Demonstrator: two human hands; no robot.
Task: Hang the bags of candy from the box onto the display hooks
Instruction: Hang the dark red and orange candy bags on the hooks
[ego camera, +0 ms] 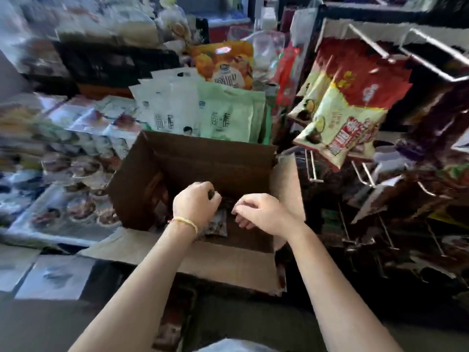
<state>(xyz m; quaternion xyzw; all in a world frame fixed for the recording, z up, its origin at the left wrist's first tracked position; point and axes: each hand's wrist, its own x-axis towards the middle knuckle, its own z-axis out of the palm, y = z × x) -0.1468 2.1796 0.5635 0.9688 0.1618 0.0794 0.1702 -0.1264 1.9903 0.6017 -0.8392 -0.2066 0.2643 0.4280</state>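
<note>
Both hands, left (195,204) and right (258,212), pinching a candy bag (217,222) inside the box (193,158); labels unreadable.

Matt cardboard box (193,158); seemingly glossy plastic bags (228,115).

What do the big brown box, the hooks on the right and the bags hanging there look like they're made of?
The open brown box looks like corrugated cardboard: dull, matte, with folded flaps. The pale display hooks seem to be metal wire, thin and shiny, though the picture is blurred. The red and yellow-green hanging snack bags look like glossy printed plastic film with crimped edges.
</note>
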